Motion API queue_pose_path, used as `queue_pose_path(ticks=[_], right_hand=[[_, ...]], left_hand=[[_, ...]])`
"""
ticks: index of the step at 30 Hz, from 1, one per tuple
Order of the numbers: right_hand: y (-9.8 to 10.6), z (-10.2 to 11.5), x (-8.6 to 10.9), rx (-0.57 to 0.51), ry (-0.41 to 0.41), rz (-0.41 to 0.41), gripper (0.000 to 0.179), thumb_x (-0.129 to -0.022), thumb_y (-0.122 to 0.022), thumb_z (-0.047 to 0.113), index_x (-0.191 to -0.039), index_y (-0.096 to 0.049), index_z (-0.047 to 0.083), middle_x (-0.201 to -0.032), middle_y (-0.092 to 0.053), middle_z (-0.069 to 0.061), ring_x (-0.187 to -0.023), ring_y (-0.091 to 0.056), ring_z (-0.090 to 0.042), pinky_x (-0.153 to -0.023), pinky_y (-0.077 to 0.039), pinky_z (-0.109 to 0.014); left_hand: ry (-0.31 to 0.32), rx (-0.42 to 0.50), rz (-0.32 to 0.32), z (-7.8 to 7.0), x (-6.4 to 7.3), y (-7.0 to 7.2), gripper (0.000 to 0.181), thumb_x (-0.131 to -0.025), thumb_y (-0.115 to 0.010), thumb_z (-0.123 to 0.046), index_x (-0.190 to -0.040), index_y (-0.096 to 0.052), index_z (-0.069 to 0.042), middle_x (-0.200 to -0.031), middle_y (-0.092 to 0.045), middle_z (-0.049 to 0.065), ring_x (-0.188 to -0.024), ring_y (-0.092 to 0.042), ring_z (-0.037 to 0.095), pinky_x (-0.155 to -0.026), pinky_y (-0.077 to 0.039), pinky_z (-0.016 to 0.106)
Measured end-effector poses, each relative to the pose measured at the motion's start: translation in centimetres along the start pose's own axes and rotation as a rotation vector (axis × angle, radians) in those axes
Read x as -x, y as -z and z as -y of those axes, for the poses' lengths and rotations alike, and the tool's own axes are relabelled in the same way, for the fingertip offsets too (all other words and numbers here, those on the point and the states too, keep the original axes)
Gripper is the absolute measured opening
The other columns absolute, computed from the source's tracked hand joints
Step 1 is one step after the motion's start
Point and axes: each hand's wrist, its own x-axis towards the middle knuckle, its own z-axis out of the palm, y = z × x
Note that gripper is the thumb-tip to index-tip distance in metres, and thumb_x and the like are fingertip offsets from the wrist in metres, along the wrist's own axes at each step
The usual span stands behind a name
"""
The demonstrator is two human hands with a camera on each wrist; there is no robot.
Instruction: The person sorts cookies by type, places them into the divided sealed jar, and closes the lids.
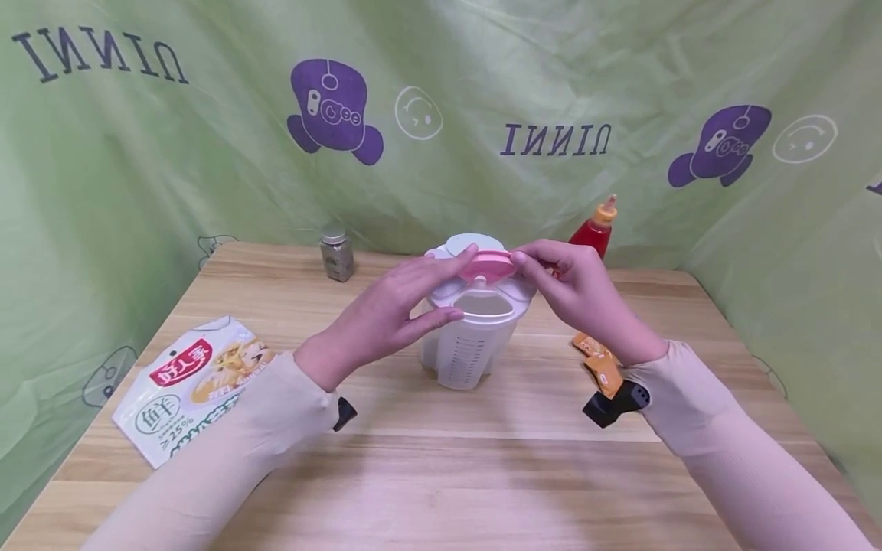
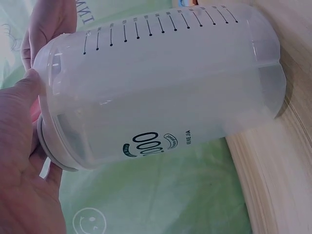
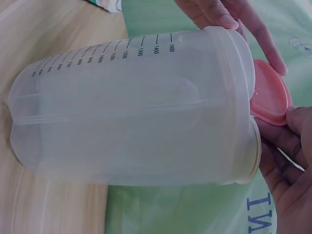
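A tall translucent storage container [image 1: 468,356] with printed volume marks stands upright on the table. Its white top has several compartments, and one pink flap lid [image 1: 488,266] is raised, with an uncovered opening in front of it. My right hand [image 1: 582,287] pinches the edge of this flap between thumb and finger; the right wrist view shows the raised flap [image 3: 270,92] from the side. From the left, my left hand [image 1: 389,310] spans the container's top with fingers extended. Its thumb touches the front rim, and a fingertip reaches the pink flap.
A white food packet [image 1: 196,383] lies at the left. Toward the back stands a small seasoning jar [image 1: 337,254]. Behind my right hand is a red sauce bottle [image 1: 591,233] with a yellow cap. Orange sachets [image 1: 601,367] lie near my right wrist. Green printed cloth hangs around the table.
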Motion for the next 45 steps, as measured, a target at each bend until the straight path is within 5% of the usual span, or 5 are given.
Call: queue_pose_path(ticks=[15, 22, 27, 36, 45], right_hand=[[0.2, 0.0, 0.6, -0.065, -0.093, 0.006, 0.019, -0.102, -0.068, 0.014, -0.115, -0.079, 0.005, -0.101, -0.08, -0.013, -0.077, -0.067, -0.007, -0.071, -0.058, -0.013], [1.3, -1.7, 1.6, -0.162, -0.111, -0.044, 0.021, -0.105, -0.064, 0.014, -0.117, -0.077, 0.002, -0.099, -0.078, 0.012, -0.082, -0.069, -0.005, -0.07, -0.058, -0.014], [2.2, -3.7, 2.5, -0.099, -0.227, -0.054, 0.024, -0.106, -0.063, 0.021, -0.118, -0.076, 0.004, -0.106, -0.08, 0.006, -0.093, -0.074, -0.004, -0.081, -0.061, -0.014], [3.6, -9.4, 4.9, 0.206, -0.419, 0.277, 0.027, -0.105, -0.064, 0.016, -0.122, -0.07, -0.004, -0.111, -0.076, -0.024, -0.095, -0.072, -0.027, -0.081, -0.062, -0.034], [3.5, -14.6, 7.4, 0.288, -0.538, 0.496, 0.046, -0.095, -0.073, 0.01, -0.126, -0.056, -0.019, -0.106, -0.07, -0.032, -0.093, -0.068, -0.036, -0.081, -0.062, -0.05]], left_hand=[[0.031, 0.121, -0.023, -0.1, -0.1, 0.0, 0.075, -0.096, -0.077, -0.018, -0.16, -0.041, -0.005, -0.137, -0.071, 0.009, -0.139, -0.06, 0.026, -0.131, -0.035, 0.047], [0.032, 0.132, -0.024, -0.2, -0.4, 0.0, 0.075, -0.095, -0.077, -0.015, -0.16, -0.041, -0.007, -0.132, -0.074, 0.007, -0.139, -0.06, 0.027, -0.131, -0.034, 0.047], [0.035, 0.136, -0.024, -0.1, -0.4, -0.1, 0.075, -0.095, -0.077, -0.016, -0.16, -0.041, -0.005, -0.129, -0.075, 0.007, -0.138, -0.061, 0.027, -0.132, -0.034, 0.048], [0.025, 0.131, -0.023, 0.0, -0.6, 0.1, 0.076, -0.095, -0.077, -0.016, -0.16, -0.04, -0.006, -0.128, -0.075, 0.006, -0.138, -0.061, 0.027, -0.132, -0.034, 0.047], [0.044, 0.135, -0.021, 0.0, -0.2, -0.2, 0.074, -0.095, -0.078, -0.017, -0.159, -0.042, -0.004, -0.129, -0.075, 0.007, -0.137, -0.061, 0.027, -0.131, -0.035, 0.045]])
